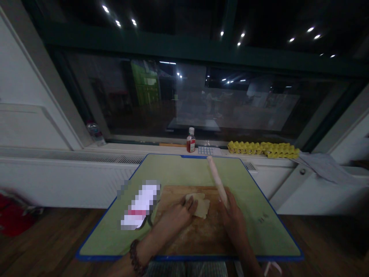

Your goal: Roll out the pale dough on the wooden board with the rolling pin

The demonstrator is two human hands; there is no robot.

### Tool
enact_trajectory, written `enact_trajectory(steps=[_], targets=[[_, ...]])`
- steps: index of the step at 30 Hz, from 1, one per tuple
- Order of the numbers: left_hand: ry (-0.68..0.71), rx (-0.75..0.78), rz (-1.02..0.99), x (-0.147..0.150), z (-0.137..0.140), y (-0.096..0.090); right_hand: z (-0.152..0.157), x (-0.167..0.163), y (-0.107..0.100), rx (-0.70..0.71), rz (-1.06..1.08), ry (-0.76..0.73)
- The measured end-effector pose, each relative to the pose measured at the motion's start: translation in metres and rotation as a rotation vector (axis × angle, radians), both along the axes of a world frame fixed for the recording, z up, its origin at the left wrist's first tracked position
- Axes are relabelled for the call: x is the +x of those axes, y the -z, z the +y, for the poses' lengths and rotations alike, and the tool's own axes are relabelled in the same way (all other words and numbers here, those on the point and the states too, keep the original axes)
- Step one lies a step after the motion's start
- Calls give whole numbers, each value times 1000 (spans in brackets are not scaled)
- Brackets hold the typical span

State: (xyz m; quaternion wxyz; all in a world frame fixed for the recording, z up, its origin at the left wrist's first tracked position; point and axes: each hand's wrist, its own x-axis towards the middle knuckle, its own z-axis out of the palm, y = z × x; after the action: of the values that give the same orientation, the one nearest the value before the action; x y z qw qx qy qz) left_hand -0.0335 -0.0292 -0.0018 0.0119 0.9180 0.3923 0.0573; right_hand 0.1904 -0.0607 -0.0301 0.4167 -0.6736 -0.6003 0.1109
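A flat, pale piece of dough (202,208) with uneven edges lies on a wooden cutting board (198,238). My left hand (184,209) comes in from the lower left, its fingers closed on the dough's left part and covering some of it. To the right of the dough, my right hand (233,215) is wrapped round the near end of a light rolling pin (216,177). The pin is lifted at a slant, apart from the dough, with its far end pointing forward. My right palm hides the pin's near end.
The board rests on a green folding table (170,169) with a blue rim. A blurred-out phone (141,206) lies left of the board. On the sill behind stand a small red-labelled bottle (190,141), yellow egg trays (262,149) and a clear bottle (96,132). A cloth (328,167) lies right.
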Motion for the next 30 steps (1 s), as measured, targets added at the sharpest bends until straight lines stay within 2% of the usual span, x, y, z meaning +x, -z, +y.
enact_trajectory(steps=[3,8,15,20,23,25,27,30], targets=[[-23,31,78,5,2,-15,1,0,2,29,-6,3],[-4,136,-32,13,3,-33,2,1,5,52,22,-5],[-86,77,-558,18,0,-39,3,3,5,94,106,-1],[-194,-88,-722,22,-5,-32,4,3,3,134,135,-23],[-235,-173,-754,25,-7,-26,5,2,3,126,132,-11],[-278,-172,-749,24,-7,-27,4,2,4,118,135,-21],[-277,-89,-705,21,-6,-33,4,3,5,113,143,-35],[-124,69,-500,15,-2,-39,4,4,9,101,143,-35]])
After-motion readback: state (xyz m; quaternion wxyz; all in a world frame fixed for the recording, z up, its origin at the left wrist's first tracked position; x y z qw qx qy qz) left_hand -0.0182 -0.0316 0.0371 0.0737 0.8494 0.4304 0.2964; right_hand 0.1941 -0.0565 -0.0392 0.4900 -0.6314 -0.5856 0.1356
